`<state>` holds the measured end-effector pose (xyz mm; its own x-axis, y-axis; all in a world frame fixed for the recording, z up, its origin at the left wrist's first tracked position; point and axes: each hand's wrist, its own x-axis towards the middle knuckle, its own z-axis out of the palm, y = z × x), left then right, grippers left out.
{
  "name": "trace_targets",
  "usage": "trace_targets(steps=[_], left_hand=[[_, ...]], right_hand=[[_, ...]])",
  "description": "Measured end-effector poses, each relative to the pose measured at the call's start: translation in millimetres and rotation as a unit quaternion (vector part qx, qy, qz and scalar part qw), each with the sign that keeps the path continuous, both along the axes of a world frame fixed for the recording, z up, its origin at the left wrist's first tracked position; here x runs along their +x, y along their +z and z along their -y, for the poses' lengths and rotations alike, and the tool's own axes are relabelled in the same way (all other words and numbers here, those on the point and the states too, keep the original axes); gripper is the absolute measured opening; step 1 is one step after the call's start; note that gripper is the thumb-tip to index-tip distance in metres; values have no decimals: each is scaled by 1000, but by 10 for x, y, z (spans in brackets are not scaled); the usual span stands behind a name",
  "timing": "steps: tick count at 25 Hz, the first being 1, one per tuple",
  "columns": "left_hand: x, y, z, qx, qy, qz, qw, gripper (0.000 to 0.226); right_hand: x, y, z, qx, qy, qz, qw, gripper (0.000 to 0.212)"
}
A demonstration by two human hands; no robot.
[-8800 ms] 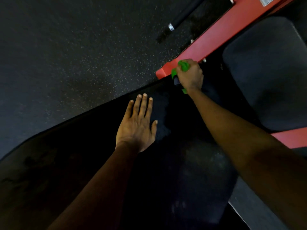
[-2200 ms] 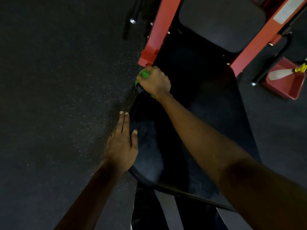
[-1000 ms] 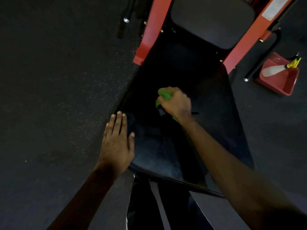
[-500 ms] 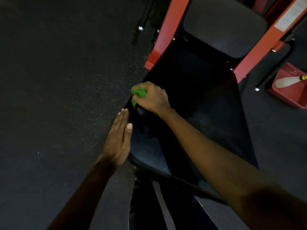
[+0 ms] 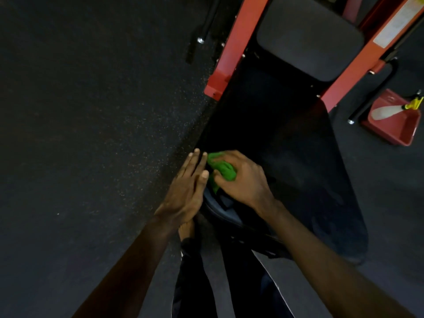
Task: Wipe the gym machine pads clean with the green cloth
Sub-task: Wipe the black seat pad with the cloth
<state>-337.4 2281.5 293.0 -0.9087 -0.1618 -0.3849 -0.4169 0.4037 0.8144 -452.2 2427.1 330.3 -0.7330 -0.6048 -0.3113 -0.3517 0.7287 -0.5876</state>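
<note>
My right hand (image 5: 243, 180) dragged the cloth (image 5: 221, 172) nearer, gripping it at the pad's (image 5: 286, 143) near-left edge; left hand (image 5: 185, 191) flat, fingers straight.

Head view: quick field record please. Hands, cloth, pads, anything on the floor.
right hand: grips the bunched green cloth on the long pad, near its left edge
left hand: flat, fingers straight, at that edge beside the cloth
small pad: beyond, between the red frame rails, no hand on it
floor: dark, speckled; red bin at right holding a pale item with a yellow tip
</note>
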Motion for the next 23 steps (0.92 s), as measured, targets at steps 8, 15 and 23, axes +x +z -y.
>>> trace_targets(steps=[8, 15, 23], left_hand=[[-52, -90, 107, -198, -129, -18, 971, 63], [-168, -201, 234, -198, -181, -19, 963, 60], [-246, -166, 273, -108, -147, -11, 983, 67]], right_hand=[[552, 166, -261, -51, -25, -80, 995, 31], [829, 242, -434, -51, 30, -112, 992, 32], [903, 248, -39, -37, 32, -98, 994, 35]])
